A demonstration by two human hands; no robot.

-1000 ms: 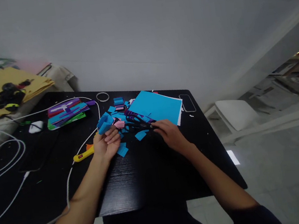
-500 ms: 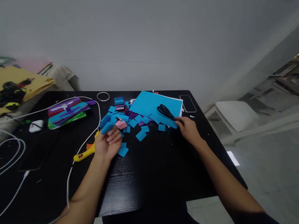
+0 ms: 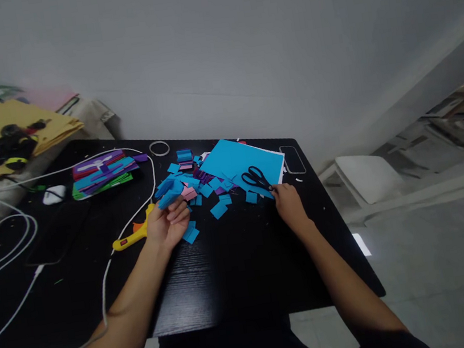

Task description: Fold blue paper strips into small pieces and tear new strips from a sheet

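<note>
My left hand (image 3: 167,224) is closed on a few blue paper pieces (image 3: 169,192), held above the table's scattered cuttings. My right hand (image 3: 289,203) grips black-handled scissors (image 3: 257,178) by the blade end, with the handle loops pointing away to the upper left. Those loops are over a large blue paper sheet (image 3: 229,156), which lies on white paper. Small blue paper squares (image 3: 218,210) are strewn between my hands, with a folded pink piece (image 3: 188,193) among them. A yellow glue gun (image 3: 131,240) lies beside my left hand, its front partly hidden.
Coloured paper strips (image 3: 105,174) are stacked at the back left, near a white earbud case (image 3: 54,194). A dark phone (image 3: 53,236) is on a white cable (image 3: 21,307). A tape ring (image 3: 159,148) and a clear phone case (image 3: 293,159) lie farther back.
The scissors have turned in my right hand, so both handle loops show more openly. My right hand has shifted slightly; my left hand stays nearly still with the blue pieces.
</note>
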